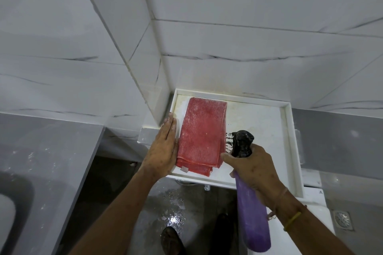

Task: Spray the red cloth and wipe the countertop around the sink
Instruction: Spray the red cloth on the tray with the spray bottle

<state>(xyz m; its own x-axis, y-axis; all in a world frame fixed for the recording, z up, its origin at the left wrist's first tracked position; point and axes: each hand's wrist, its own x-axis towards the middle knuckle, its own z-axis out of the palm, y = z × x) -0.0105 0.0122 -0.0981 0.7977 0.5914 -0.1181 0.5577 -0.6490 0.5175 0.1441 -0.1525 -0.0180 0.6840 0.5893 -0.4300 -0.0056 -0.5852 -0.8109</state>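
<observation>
A folded red cloth (202, 134) lies flat on a white rimmed shelf (267, 130) in the wall corner. My left hand (164, 148) rests flat with fingers together on the shelf's left rim, touching the cloth's left edge. My right hand (256, 168) grips a purple spray bottle (251, 216) by its neck. The bottle's black nozzle head (241, 143) points at the cloth's right edge. The grey countertop (41, 163) and part of the sink (12, 203) show at the far left.
White marble-look tiled walls (248, 37) close in behind and left of the shelf. Below lie a wet grey floor (172, 209), my dark shoe (172, 240), a floor drain (343, 219) at the right and a white appliance top (315, 192).
</observation>
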